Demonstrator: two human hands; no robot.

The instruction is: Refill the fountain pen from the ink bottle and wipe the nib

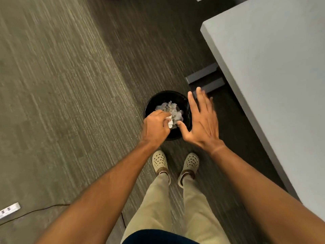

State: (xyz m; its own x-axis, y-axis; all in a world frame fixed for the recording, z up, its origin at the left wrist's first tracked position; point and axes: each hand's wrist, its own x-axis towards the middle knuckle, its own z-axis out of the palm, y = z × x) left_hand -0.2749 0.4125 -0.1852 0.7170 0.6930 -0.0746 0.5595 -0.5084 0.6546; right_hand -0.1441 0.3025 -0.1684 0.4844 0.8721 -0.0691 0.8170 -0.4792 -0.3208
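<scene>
Disposal looks to be the step in hand: the person stands over a black waste bin [186, 110] on the carpet [70, 85], both arms reaching out above it. The left hand [155, 126] is curled, its fingertips pinching a small crumpled white tissue [170, 122] directly over the bin's mouth, held there, one would judge, so that it falls straight in when let go. The right hand [202, 124] is spread flat, fingers apart and holding nothing, hovering over the bin's right rim; motion blur at its fingertips makes its purpose hard to read. Inside the bin lies a loose heap of crumpled pale scraps [173, 110], possibly tissue or thin plastic. Neither fountain pen nor ink bottle is in view; the grey desk [272, 76] to the right shows only a bare stretch of its top. If the tissue wiped the nib, the task is near its end.
</scene>
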